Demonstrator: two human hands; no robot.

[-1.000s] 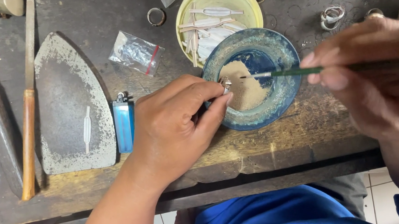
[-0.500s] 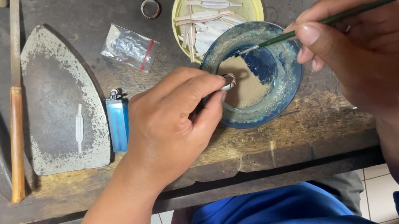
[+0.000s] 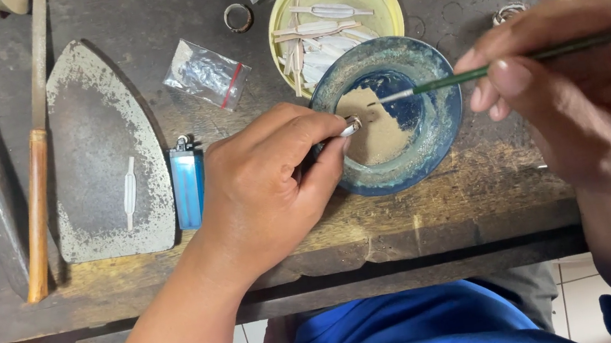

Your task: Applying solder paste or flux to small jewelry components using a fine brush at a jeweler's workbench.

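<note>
Two hands work over the blue bowl (image 3: 390, 126): left hand (image 3: 267, 190) pinches a small metal piece (image 3: 352, 126) at its rim, probably light and slippery; right hand (image 3: 597, 85) pinches a thin brush (image 3: 487, 71) mid-handle.

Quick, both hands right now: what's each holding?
Left hand: closed, pinching a small metal piece over the blue dish.
Right hand: closed, holding a thin green brush.
</note>
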